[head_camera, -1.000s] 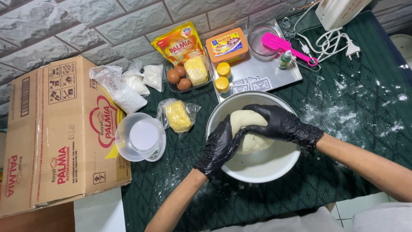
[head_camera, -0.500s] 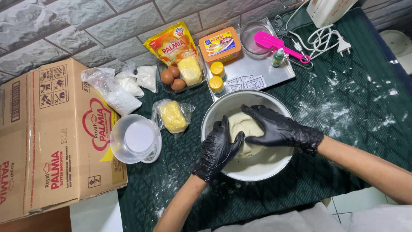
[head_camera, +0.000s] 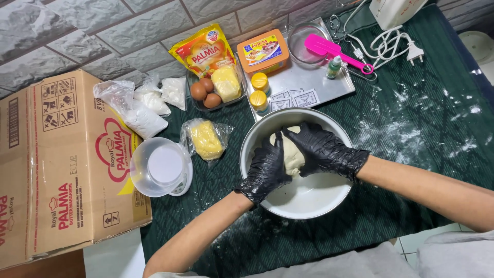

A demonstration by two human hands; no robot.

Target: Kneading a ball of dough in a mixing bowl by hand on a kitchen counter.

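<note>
Both gloved hands have closed in since the earlier frame: the left hand (head_camera: pixel 266 172) and right hand (head_camera: pixel 321 149) now cup the pale dough ball (head_camera: pixel 291 153) from either side, fingers curled against it, inside the white mixing bowl (head_camera: pixel 309 201) near the worktop's (head_camera: pixel 422 118) front edge.

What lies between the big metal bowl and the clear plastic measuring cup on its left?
In the head view, a clear bag of yellow butter lies on the green cloth between the bowl and the measuring cup.

black gloves (head_camera: pixel 288 159), pale dough (head_camera: pixel 292 154), pink spatula (head_camera: pixel 329 50)
</note>
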